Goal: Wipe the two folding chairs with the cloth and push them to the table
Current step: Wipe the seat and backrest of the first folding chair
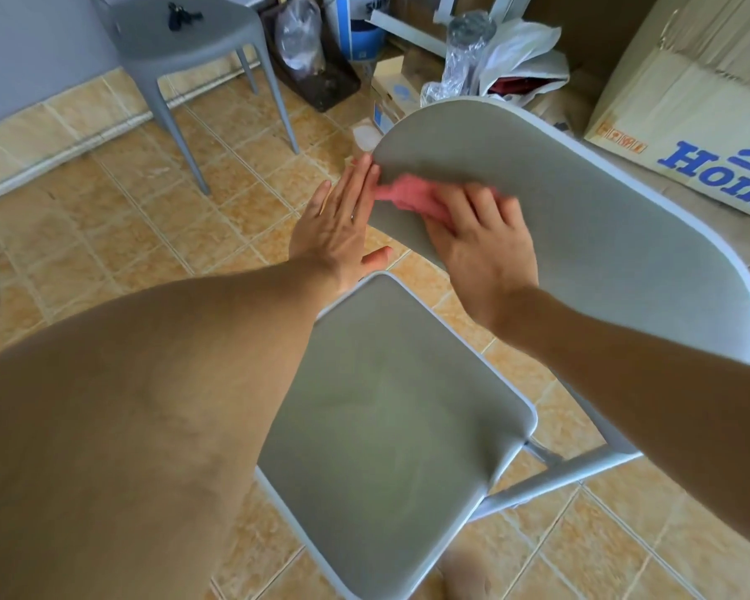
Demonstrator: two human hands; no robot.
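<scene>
From the head view, the grey folding chair [390, 426] stands open on the tiled floor [105, 210], its seat straight below the camera and its backrest [581, 236] rising beyond the seat. The left hand [338, 223] lies flat with straight fingers against the backrest's left edge. The right hand [481, 244] presses the pink cloth [403, 194] onto the backrest's front face near that edge, fingers bent over the bunched fabric, which is blurred. Beyond the folding chair to the left stands a grey plastic chair [183, 32]. A cardboard box [689, 101] sits behind the backrest.
</scene>
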